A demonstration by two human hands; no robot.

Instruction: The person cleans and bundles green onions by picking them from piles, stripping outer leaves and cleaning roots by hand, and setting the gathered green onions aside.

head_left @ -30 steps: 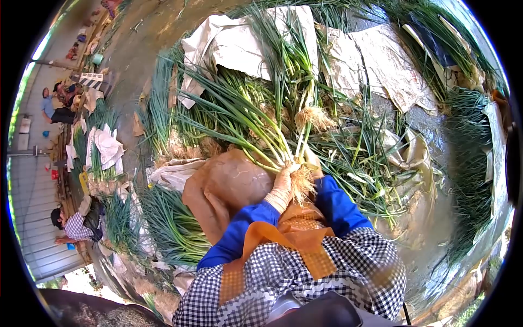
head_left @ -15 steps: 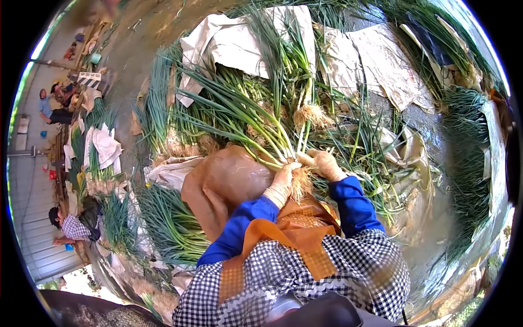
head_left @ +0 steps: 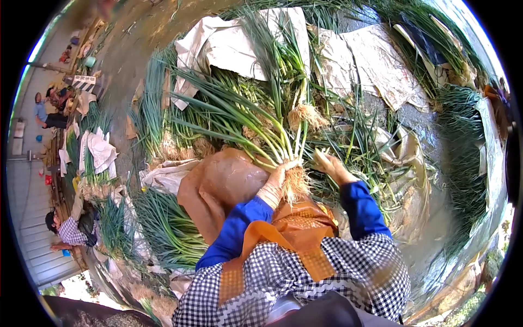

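Left fingers (head_left: 280, 173) clasp slender, wiry-rooted green onions (head_left: 282, 146).

Left hand (head_left: 274, 184) gripped green onion bunch (head_left: 282, 143) just above roots (head_left: 295, 187) at frame centre; leaves (head_left: 218, 111) fanned toward upper left. Right hand (head_left: 336, 169) was just right of bunch, apart from roots; grip unclear. Brown sheet (head_left: 231, 169) lay left of left hand. White cloth (head_left: 234, 49) partly covered other onions (head_left: 237, 90) at upper centre. Onion heaps (head_left: 170, 226) lay lower left and along right edge.
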